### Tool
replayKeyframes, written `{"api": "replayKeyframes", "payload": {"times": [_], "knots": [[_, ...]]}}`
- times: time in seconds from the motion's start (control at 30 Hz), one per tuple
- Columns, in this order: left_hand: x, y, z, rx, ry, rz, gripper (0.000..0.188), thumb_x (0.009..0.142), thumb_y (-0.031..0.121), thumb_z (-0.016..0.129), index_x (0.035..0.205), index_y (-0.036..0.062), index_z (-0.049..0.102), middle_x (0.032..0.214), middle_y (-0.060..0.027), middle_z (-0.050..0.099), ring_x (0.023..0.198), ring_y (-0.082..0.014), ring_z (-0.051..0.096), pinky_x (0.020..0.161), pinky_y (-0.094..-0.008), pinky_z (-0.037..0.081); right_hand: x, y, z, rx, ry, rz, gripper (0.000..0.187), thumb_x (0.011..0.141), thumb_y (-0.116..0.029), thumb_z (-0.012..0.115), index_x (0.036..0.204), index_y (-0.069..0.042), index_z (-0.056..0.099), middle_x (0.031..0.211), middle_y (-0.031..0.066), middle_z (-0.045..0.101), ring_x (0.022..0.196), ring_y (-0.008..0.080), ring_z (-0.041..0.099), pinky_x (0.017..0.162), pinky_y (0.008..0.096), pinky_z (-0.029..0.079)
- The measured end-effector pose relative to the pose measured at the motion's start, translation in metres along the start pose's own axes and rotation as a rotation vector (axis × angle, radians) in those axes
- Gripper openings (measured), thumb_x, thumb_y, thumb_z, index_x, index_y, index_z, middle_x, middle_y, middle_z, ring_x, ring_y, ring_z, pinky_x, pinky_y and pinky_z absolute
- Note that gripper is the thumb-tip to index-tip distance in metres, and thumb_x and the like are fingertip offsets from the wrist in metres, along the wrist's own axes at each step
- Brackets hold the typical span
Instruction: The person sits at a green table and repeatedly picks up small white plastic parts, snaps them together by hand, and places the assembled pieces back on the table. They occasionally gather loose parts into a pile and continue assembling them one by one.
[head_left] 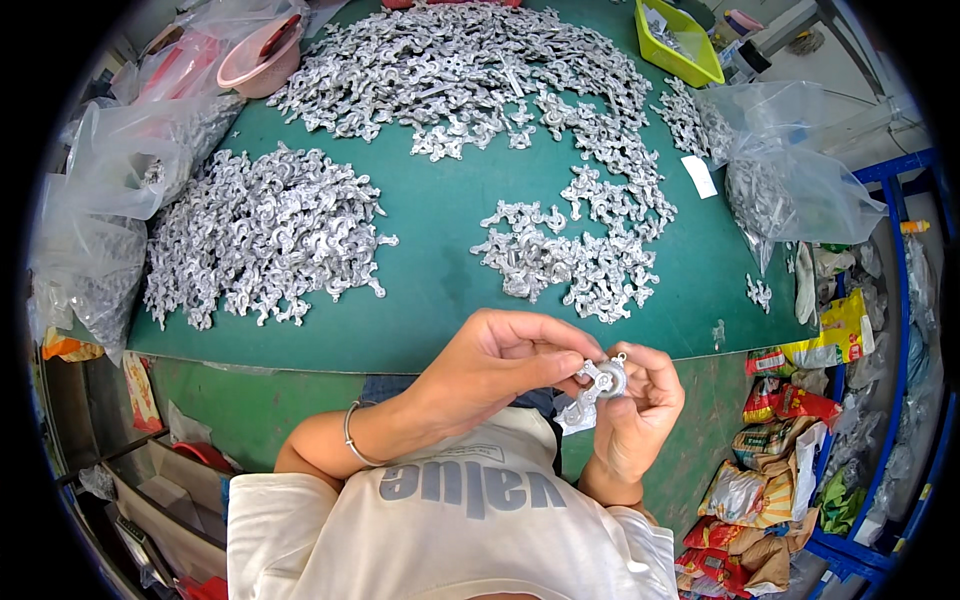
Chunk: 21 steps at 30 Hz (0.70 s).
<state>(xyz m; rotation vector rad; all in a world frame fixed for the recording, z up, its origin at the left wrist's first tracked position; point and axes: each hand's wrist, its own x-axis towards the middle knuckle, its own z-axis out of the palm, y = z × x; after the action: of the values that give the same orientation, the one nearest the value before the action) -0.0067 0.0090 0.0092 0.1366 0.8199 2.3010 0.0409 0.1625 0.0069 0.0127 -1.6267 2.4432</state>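
Note:
Just off the table's near edge, a silver cast-metal part (606, 380) with a round hub and small arms is held between both my hands. My left hand (505, 358), a metal bangle on its wrist, pinches the part with thumb and forefinger at its left side. From the other side, my right hand (645, 395) grips it with thumb and curled fingers. A flat silver piece (577, 412) shows below the hub; whether it belongs to the same part I cannot tell. Similar parts lie on the green table in a small heap (570, 260) beyond my hands.
A dense pile of metal parts (450, 75) covers the far table (430, 230), with another heap (265, 235) at left. Clear plastic bags (790, 190) of parts stand at both sides. A pink bowl (262, 62) and yellow-green bin (680, 45) stand at the back. Blue shelving (890, 400) rises right.

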Motion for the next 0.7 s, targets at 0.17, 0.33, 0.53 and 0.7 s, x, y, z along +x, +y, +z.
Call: {"api": "replayKeyframes", "payload": {"times": [0.17,0.33,0.53,0.7], "knots": [[0.0003,-0.0028,0.0008,0.016,0.006,0.054,0.015,0.082,0.003,0.056,0.095,-0.0036,0.058,0.1,-0.0138,0.057,0.087,-0.0172,0.055,0.076,-0.0285,0.046,0.0004,0.002,-0.0019,-0.056,-0.009,-0.047,0.046,0.073,-0.016,0.071,0.105,0.01,0.051,0.08,0.0088,0.058,0.075,0.0131,0.054,0.069,0.0245,0.041],[-0.0004,-0.0029,0.001,0.042,0.022,0.081,0.014,0.08,0.0,0.057,0.094,-0.0041,0.058,0.099,-0.0143,0.056,0.087,-0.0175,0.056,0.076,-0.0282,0.046,0.0042,0.0013,0.0029,-0.07,-0.005,-0.078,0.044,0.073,-0.018,0.071,0.102,0.01,0.052,0.079,0.0071,0.054,0.075,0.0129,0.049,0.067,0.025,0.039],[-0.0005,-0.0031,0.002,0.036,0.03,0.089,0.014,0.08,-0.002,0.056,0.094,-0.004,0.057,0.098,-0.0145,0.056,0.087,-0.017,0.056,0.075,-0.0273,0.047,0.005,0.0025,0.0008,-0.041,-0.042,-0.09,0.043,0.074,-0.017,0.07,0.102,0.009,0.053,0.08,0.0074,0.054,0.077,0.014,0.049,0.068,0.0254,0.039],[-0.0006,-0.0025,0.0019,0.041,0.035,0.081,0.014,0.08,-0.001,0.056,0.095,-0.0035,0.057,0.098,-0.0141,0.057,0.087,-0.0164,0.056,0.076,-0.0275,0.046,0.0048,0.002,0.0012,-0.045,-0.026,-0.063,0.042,0.073,-0.015,0.071,0.102,0.009,0.052,0.08,0.0074,0.054,0.077,0.0142,0.049,0.069,0.0256,0.039]]}}
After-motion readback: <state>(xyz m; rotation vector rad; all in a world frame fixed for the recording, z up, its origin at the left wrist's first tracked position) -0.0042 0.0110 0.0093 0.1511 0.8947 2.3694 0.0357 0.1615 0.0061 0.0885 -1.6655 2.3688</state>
